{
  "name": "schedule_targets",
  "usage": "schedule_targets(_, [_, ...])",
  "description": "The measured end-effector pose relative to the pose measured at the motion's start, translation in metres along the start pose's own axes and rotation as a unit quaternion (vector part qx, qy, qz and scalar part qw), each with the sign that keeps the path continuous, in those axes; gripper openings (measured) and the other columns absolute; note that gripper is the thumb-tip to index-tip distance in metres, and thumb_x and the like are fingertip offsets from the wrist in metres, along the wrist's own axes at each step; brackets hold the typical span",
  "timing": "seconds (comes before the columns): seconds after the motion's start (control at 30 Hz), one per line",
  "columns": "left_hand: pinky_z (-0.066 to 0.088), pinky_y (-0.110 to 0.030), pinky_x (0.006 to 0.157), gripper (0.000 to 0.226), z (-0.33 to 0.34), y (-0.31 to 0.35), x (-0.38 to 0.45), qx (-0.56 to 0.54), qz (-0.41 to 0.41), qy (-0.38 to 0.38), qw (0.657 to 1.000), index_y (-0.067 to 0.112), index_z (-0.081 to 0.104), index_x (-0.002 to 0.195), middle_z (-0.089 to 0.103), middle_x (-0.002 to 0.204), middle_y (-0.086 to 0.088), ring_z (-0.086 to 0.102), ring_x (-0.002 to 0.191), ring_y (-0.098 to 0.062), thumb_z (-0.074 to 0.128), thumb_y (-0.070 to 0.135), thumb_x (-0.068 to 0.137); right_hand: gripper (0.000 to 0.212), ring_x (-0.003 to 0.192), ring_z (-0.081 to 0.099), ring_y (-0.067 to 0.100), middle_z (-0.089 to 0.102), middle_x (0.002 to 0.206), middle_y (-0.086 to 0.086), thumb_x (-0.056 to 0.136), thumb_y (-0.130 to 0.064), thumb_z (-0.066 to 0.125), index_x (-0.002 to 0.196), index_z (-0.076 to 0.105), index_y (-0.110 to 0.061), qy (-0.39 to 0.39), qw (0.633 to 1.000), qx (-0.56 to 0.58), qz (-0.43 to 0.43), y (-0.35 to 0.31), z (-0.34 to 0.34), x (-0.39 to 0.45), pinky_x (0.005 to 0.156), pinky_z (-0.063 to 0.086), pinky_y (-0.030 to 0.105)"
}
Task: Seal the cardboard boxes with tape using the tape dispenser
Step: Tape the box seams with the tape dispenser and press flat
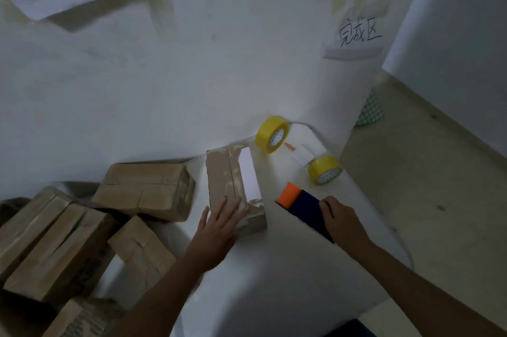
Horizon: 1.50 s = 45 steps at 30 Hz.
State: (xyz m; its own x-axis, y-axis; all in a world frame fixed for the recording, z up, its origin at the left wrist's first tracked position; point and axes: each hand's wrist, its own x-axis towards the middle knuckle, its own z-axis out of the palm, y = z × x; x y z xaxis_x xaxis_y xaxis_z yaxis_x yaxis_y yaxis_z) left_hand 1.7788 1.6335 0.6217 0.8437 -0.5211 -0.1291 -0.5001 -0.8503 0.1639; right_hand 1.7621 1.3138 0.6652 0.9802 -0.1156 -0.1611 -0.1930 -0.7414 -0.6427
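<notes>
Head view of a white-covered bench (274, 268): one cardboard box (233, 186) lies at centre with its top seam apparently not yet taped, while a heap of further boxes (82, 227) waits at the left and two yellow tape rolls (271, 135) stand beyond, so most of the sealing appears still to be done. The left hand (222, 224) rests flat, fingers straight, on the near end of the box. The right hand (341, 217), arm extended, grips the rear of the blue-and-orange tape dispenser (304, 209), just beside the box.
</notes>
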Motion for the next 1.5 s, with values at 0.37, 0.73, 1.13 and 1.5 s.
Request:
schedule_targets(0.37, [0.051, -0.034, 0.097, 0.037, -0.083, 0.071, 0.038, -0.64, -0.258, -0.048, 0.722, 0.011, 0.067, 0.121, 0.068, 0.119, -0.016, 0.064, 0.112, -0.029, 0.047, 0.037, 0.103, 0.041, 0.045, 0.035, 0.011, 0.039, 0.052, 0.004, 0.098, -0.021, 0.05, 0.061, 0.034, -0.013, 0.045, 0.997, 0.038, -0.058, -0.042, -0.03, -0.002, 0.047, 0.024, 0.025])
schedule_targets(0.73, [0.048, -0.048, 0.105, 0.034, -0.083, 0.079, 0.038, -0.72, -0.291, -0.047, 0.628, -0.004, 0.06, 0.125, 0.059, 0.122, -0.034, 0.058, 0.12, -0.041, 0.053, 0.018, 0.101, 0.039, 0.062, 0.058, 0.027, 0.056, 0.066, 0.015, 0.098, -0.028, 0.049, 0.073, 0.051, 0.001, 0.019, 0.996, 0.013, -0.086, -0.046, -0.031, -0.003, 0.057, 0.044, 0.037])
schedule_targets(1.13, [0.056, -0.041, 0.093, 0.02, -0.078, 0.089, 0.032, -0.692, -0.288, 0.021, 0.662, -0.005, 0.067, 0.107, 0.07, 0.106, -0.024, 0.069, 0.099, -0.032, 0.05, 0.004, 0.099, 0.059, 0.068, 0.062, 0.016, 0.064, 0.073, 0.006, 0.085, -0.067, 0.05, 0.079, 0.063, -0.01, -0.014, 0.996, -0.043, -0.08, -0.051, -0.031, 0.0, 0.063, 0.05, 0.036])
schedule_targets(1.5, [0.054, -0.024, 0.067, 0.013, -0.08, 0.066, 0.014, -0.702, -0.305, 0.081, 0.639, 0.002, 0.07, 0.092, 0.071, 0.08, -0.012, 0.066, 0.073, -0.017, 0.058, 0.004, 0.095, 0.066, 0.06, 0.056, 0.017, 0.057, 0.063, 0.006, 0.083, -0.071, 0.047, 0.07, 0.059, -0.008, -0.069, 0.98, -0.101, -0.155, -0.058, -0.029, 0.013, 0.057, 0.042, 0.037])
